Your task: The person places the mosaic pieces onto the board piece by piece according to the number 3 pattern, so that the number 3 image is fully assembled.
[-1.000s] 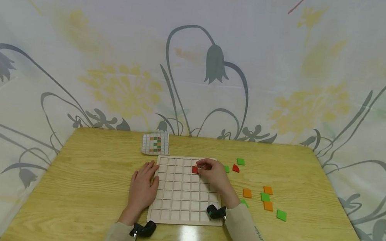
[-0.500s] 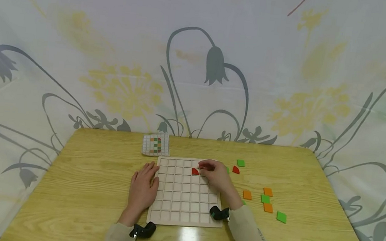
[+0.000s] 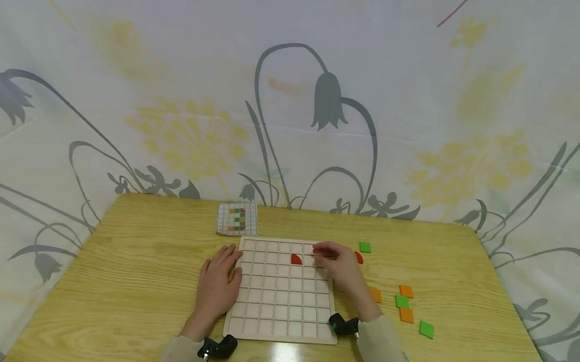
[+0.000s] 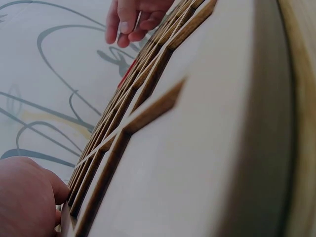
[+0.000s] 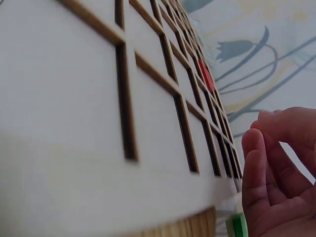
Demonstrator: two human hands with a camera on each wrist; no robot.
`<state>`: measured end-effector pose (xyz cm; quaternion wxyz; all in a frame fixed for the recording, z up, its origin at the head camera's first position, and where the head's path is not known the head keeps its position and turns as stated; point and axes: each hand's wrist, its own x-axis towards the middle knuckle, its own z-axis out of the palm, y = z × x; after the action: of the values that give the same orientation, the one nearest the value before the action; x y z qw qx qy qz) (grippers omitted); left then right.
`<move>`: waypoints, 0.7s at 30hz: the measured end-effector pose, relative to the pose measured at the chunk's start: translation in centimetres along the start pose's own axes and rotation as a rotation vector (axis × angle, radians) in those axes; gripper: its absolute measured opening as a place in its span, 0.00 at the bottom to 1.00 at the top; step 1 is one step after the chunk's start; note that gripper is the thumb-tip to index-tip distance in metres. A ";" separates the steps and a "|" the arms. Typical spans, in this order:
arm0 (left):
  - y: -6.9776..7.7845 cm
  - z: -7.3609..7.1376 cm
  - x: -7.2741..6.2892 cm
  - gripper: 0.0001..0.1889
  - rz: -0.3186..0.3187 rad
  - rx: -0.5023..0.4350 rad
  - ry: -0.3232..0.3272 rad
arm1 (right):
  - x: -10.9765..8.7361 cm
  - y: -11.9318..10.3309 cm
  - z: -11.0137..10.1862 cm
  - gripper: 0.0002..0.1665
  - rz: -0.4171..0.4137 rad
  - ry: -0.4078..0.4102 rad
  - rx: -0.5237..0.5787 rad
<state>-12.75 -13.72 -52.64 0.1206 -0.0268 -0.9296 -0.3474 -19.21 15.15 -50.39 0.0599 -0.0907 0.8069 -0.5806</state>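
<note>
A pale wooden grid board (image 3: pixel 267 311) lies on the table. One red quarter-circle tile (image 3: pixel 296 259) sits in a cell of the second row from the far edge, right of the middle. My left hand (image 3: pixel 219 291) rests along the board's left edge with its fingers stretched forward. Over the far right corner hovers my right hand (image 3: pixel 342 269), its fingers loosely bent. In the right wrist view nothing shows between the thumb and fingers of this hand (image 5: pixel 281 173). A second red quarter-circle tile (image 3: pixel 359 257) lies right of the board, partly hidden by the right hand.
Right of the board lie a far green tile (image 3: pixel 365 247), an orange tile (image 3: pixel 376 295) beside the right wrist, a cluster with a green tile (image 3: pixel 402 301) between two orange ones, and a nearer green tile (image 3: pixel 426 329). Behind the board is a printed pattern card (image 3: pixel 238 218).
My right hand has drawn away to the right from the red tile, which stays in its cell and now shows whole. The left hand keeps its place on the board's edge.
</note>
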 end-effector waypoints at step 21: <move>0.2 -0.1 -0.1 0.20 0.009 0.006 0.007 | -2.1 1.8 -4.8 0.16 -0.015 0.079 -0.152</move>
<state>-12.55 -13.58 -52.46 0.1254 -0.0294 -0.9300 -0.3443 -18.30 20.61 -50.54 0.0166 -0.0783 0.8496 -0.5212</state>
